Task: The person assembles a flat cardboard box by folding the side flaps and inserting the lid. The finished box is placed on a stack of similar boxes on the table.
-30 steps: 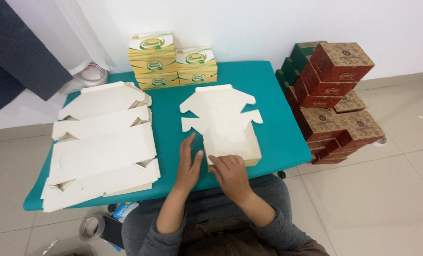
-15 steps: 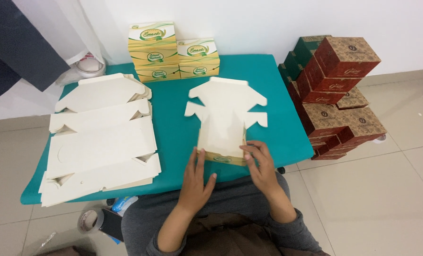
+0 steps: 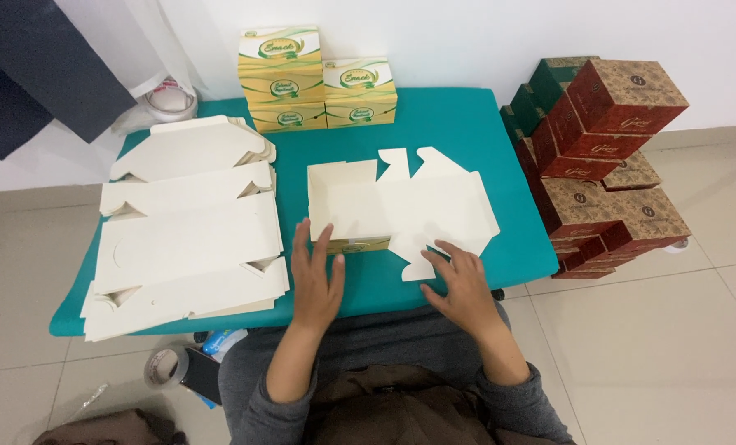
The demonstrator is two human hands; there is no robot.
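A partly folded white cardboard box [image 3: 401,210] lies on the teal table [image 3: 459,132], its tray part at the left and its flat lid flaps spread to the right. My left hand [image 3: 317,278] rests flat with spread fingers against the box's near wall. My right hand [image 3: 463,284] lies open on the table edge, fingertips touching the lower flap. Neither hand grips anything.
A stack of flat white box blanks [image 3: 187,227] covers the table's left side. Finished yellow-green boxes [image 3: 318,82] stand at the back. Red and brown patterned boxes [image 3: 607,156] are piled on the floor at right. Tape rolls lie at the back left [image 3: 168,97] and on the floor [image 3: 164,368].
The box has been turned from lengthwise to sideways, with its tray now at the left and flaps to the right. Both hands have shifted from its near end to resting along its near side.
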